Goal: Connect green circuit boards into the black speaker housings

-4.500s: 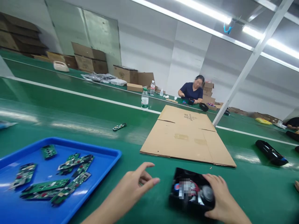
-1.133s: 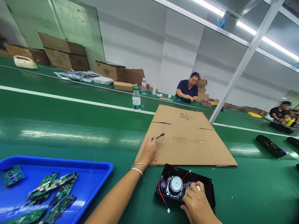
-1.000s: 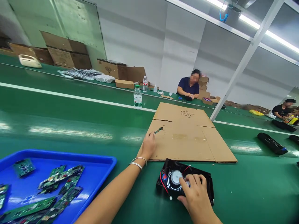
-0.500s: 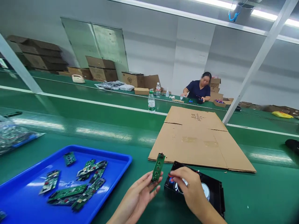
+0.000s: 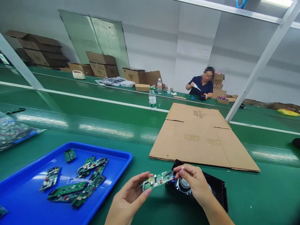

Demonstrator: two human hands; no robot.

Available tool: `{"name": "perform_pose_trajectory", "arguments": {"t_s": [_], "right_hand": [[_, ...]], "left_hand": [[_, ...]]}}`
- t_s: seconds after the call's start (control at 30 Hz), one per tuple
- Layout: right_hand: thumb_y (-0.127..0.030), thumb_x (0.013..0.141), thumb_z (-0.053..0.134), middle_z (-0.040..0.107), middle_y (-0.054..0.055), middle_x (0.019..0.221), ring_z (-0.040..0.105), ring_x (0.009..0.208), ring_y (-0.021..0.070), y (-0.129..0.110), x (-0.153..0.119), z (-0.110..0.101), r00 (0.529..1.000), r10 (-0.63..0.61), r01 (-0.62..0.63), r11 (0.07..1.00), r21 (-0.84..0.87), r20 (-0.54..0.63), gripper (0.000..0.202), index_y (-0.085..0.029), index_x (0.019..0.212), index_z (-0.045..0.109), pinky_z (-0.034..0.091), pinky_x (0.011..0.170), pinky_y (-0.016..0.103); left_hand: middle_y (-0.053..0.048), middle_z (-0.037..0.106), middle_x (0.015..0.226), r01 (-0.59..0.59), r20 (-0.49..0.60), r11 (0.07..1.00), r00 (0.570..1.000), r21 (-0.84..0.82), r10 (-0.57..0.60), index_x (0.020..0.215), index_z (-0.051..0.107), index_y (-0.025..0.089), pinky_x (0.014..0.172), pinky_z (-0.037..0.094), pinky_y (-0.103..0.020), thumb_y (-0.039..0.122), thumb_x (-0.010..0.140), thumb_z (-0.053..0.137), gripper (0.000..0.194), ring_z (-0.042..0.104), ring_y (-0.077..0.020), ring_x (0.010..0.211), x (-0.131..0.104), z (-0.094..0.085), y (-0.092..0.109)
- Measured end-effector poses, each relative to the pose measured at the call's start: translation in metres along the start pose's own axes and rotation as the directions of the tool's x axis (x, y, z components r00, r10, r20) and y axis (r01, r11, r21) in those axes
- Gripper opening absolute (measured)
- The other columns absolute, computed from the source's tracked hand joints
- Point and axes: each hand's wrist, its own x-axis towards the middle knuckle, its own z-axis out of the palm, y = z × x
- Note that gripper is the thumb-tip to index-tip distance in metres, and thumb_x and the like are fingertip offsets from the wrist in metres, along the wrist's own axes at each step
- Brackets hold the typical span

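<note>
My left hand [image 5: 132,197] grips the end of a narrow green circuit board [image 5: 158,180] between thumb and fingers. The board's component side faces up, and its far end points at my right hand [image 5: 194,179]. Thumb and forefinger of that hand pinch a small white wire connector [image 5: 182,168], close to the board but not seen to be plugged in. Beneath my right hand lies a black speaker box [image 5: 217,190] with a round silver speaker [image 5: 184,185], partly hidden by the hand. To the left, a blue tray [image 5: 122,154] holds several circuit boards [image 5: 67,189].
A flattened cardboard sheet [image 5: 194,140] lies beyond the speaker box. At the far left is a plastic bag of boards [image 5: 16,132]. A water bottle [image 5: 152,99] stands by the white rail. Across the bench a co-worker [image 5: 202,84] holds a white bottle and a black part.
My left hand has turned the board from upright to nearly level, its component side now showing. My right hand has lifted the white connector beside it. The co-worker has raised a white bottle.
</note>
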Motion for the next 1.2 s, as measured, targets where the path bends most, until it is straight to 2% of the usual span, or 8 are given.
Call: {"name": "perform_pose_trajectory", "arguments": {"t_s": [0.13, 0.3, 0.4, 0.47, 0.63, 0.83, 1.03, 1.2], "right_hand": [[-0.047, 0.078, 0.053, 0.063, 0.002, 0.069, 0.056, 0.071, 0.0145, -0.005, -0.006, 0.000, 0.995, 0.010, 0.008, 0.983, -0.183, 0.099, 0.033, -0.018, 0.077, 0.069, 0.042, 0.068, 0.026], [-0.033, 0.079, 0.052, 0.063, 0.000, 0.064, 0.056, 0.063, 0.0140, -0.010, -0.013, 0.004, 0.999, 0.035, -0.036, 0.930, -0.367, -0.010, 0.017, -0.019, 0.081, 0.061, 0.041, 0.059, 0.024], [-0.026, 0.084, 0.045, 0.061, 0.001, 0.067, 0.054, 0.066, 0.0134, -0.011, -0.016, 0.009, 0.995, -0.083, 0.104, 0.836, -0.539, 0.064, 0.019, -0.019, 0.071, 0.058, 0.039, 0.059, 0.024], [-0.022, 0.086, 0.042, 0.060, 0.001, 0.069, 0.051, 0.068, 0.0135, -0.009, -0.018, 0.014, 0.973, -0.182, 0.229, 0.746, -0.626, 0.140, 0.021, -0.019, 0.072, 0.058, 0.038, 0.061, 0.025], [-0.017, 0.087, 0.040, 0.058, 0.000, 0.064, 0.044, 0.061, 0.0124, 0.004, -0.022, 0.025, 0.870, -0.454, 0.429, 0.507, -0.748, 0.191, 0.021, -0.018, 0.070, 0.054, 0.032, 0.060, 0.027], [-0.014, 0.088, 0.040, 0.054, -0.001, 0.062, 0.040, 0.059, 0.0115, 0.010, -0.020, 0.030, 0.731, -0.641, 0.537, 0.331, -0.776, 0.233, 0.021, -0.017, 0.071, 0.051, 0.030, 0.059, 0.026], [-0.010, 0.087, 0.039, 0.049, -0.001, 0.057, 0.035, 0.056, 0.0119, 0.008, -0.021, 0.029, 0.712, -0.650, 0.524, 0.240, -0.817, 0.266, 0.025, -0.017, 0.064, 0.047, 0.027, 0.057, 0.026], [-0.008, 0.087, 0.036, 0.050, 0.001, 0.059, 0.037, 0.057, 0.0132, 0.001, -0.022, 0.027, 0.703, -0.625, 0.569, 0.209, -0.796, 0.338, 0.025, -0.015, 0.069, 0.052, 0.028, 0.055, 0.027]], "left_hand": [[-0.005, 0.070, 0.092, 0.124, 0.093, 0.992, 0.988, -0.019, -0.122, 0.086, 0.068, 0.022, 0.084, 0.052, -0.033, 0.036, 0.044, 0.078, 0.045, 0.061, -0.0281, 0.096, -0.001, 0.000, 0.005], [-0.003, 0.068, 0.091, 0.223, 0.021, 0.968, 0.975, -0.114, -0.223, 0.082, 0.068, 0.020, 0.073, 0.055, -0.027, 0.028, 0.044, 0.079, 0.041, 0.064, -0.0202, 0.078, -0.006, 0.008, 0.005], [-0.001, 0.067, 0.086, 0.333, 0.012, 0.909, 0.940, -0.249, -0.341, 0.085, 0.066, 0.018, 0.072, 0.054, -0.024, 0.022, 0.042, 0.078, 0.046, 0.064, -0.0169, 0.075, -0.009, 0.017, 0.007], [-0.002, 0.068, 0.084, 0.359, 0.057, 0.896, 0.932, -0.261, -0.357, 0.088, 0.064, 0.017, 0.076, 0.052, -0.023, 0.022, 0.046, 0.077, 0.044, 0.063, -0.0174, 0.081, -0.012, 0.022, 0.009], [-0.003, 0.068, 0.089, 0.203, 0.104, 0.971, 0.976, -0.123, -0.191, 0.081, 0.059, 0.018, 0.082, 0.050, -0.026, 0.028, 0.059, 0.072, 0.028, 0.061, -0.0200, 0.091, -0.023, 0.031, 0.009], [-0.005, 0.068, 0.093, 0.074, 0.115, 0.996, 0.990, 0.045, -0.079, 0.086, 0.057, 0.019, 0.079, 0.051, -0.025, 0.030, 0.068, 0.064, 0.022, 0.062, -0.0209, 0.092, -0.036, 0.034, -0.002], [-0.005, 0.068, 0.097, -0.016, 0.186, 0.992, 0.983, 0.124, -0.007, 0.088, 0.057, 0.021, 0.079, 0.052, -0.024, 0.033, 0.071, 0.061, 0.021, 0.064, -0.0194, 0.087, -0.039, 0.030, -0.013], [-0.005, 0.069, 0.095, -0.095, 0.256, 0.984, 0.965, 0.154, 0.053, 0.089, 0.059, 0.021, 0.077, 0.053, -0.023, 0.035, 0.076, 0.057, 0.019, 0.065, -0.0197, 0.085, -0.039, 0.021, -0.016]]}}
